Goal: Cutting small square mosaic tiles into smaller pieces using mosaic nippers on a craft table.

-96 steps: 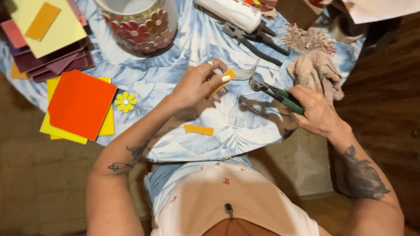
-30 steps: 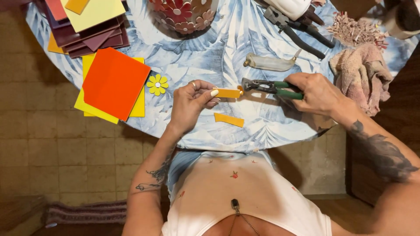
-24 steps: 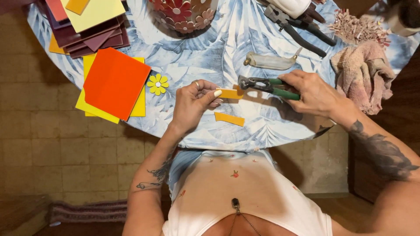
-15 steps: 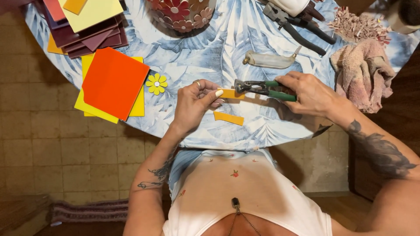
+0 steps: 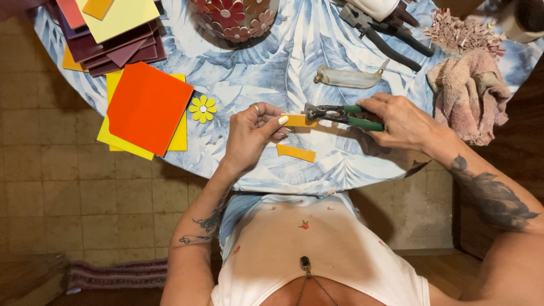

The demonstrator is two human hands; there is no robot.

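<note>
- Right now, nearest to us, a spare yellow strip (image 5: 296,152) lies flat on the leaf-patterned tabletop (image 5: 317,56), just below our hands.
- Our left hand (image 5: 253,132) pinches a small yellow tile piece (image 5: 299,120) between thumb and fingertips, grip clenched on its left end, holding it just above the tabletop.
- Our right hand (image 5: 399,120) is wrapped tight round the green handles of the nippers (image 5: 339,114), grip closed on them; the metal head of the tool meets the right end of the yellow tile piece.
- Left of that, a little yellow daisy shape (image 5: 203,108) sits beside an orange sheet (image 5: 148,107) stacked on yellow sheets (image 5: 179,134).
- A bit further out, a clear, pale glue-type bottle (image 5: 348,77) lies on its side above the nippers.
- Off to the right, a crumpled pink cloth (image 5: 468,93) sits at the edge, with a heap of small pinkish chips (image 5: 460,33) behind it.
- Far side now: black-handled pliers (image 5: 385,35), a flower-patterned mosaic pot (image 5: 233,16), and a pile of dark red and yellow sheets (image 5: 113,31) at the top left.
</note>
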